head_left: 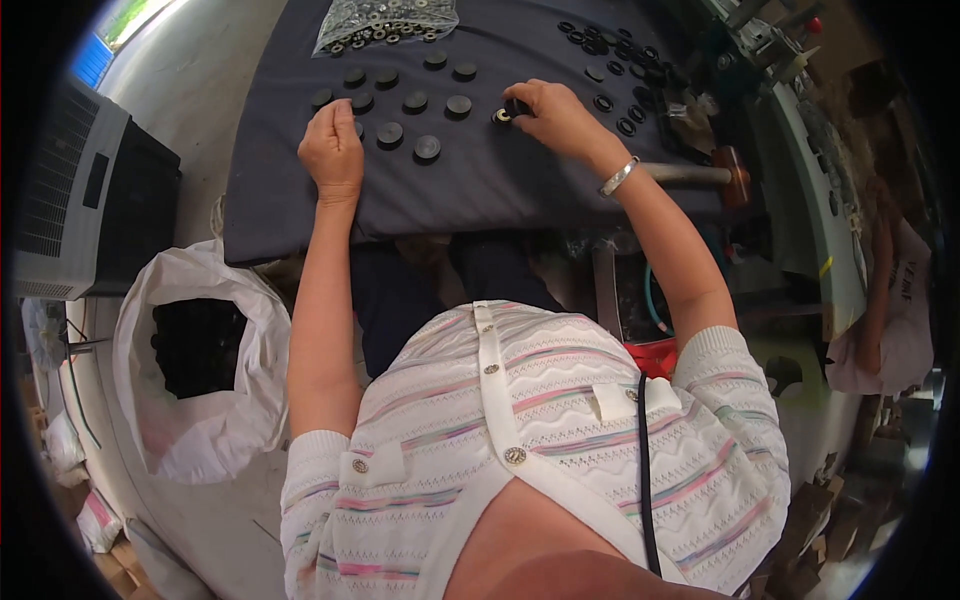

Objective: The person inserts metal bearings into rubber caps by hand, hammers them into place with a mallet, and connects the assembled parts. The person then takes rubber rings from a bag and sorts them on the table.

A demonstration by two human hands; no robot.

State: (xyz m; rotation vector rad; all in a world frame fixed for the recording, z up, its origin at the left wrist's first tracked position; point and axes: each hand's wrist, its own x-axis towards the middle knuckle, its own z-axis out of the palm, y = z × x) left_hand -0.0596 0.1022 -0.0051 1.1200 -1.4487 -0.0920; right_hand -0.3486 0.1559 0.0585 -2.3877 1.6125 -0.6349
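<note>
Several round black caps [427, 148] lie spread over the dark cloth of the table in front of me. Among them, at their left edge, is my left hand [333, 150], its fingers pressed together in a pinch; what they hold, if anything, is hidden. My right hand [558, 118], to the right of the caps, grips a small black round part [516, 107] between thumb and fingers. A small pale-centred ring [502, 116] shows right beside that part, low over the cloth; I cannot tell whether the two are joined.
A clear plastic bag of small metal rings [388, 22] lies at the far edge. Black rings [627, 127] and a wooden-handled hammer [690, 174] are on the right. A white sack of black pieces [150, 400] stands at lower left, near a grey machine [75, 170]. Another person [890, 300] is at far right.
</note>
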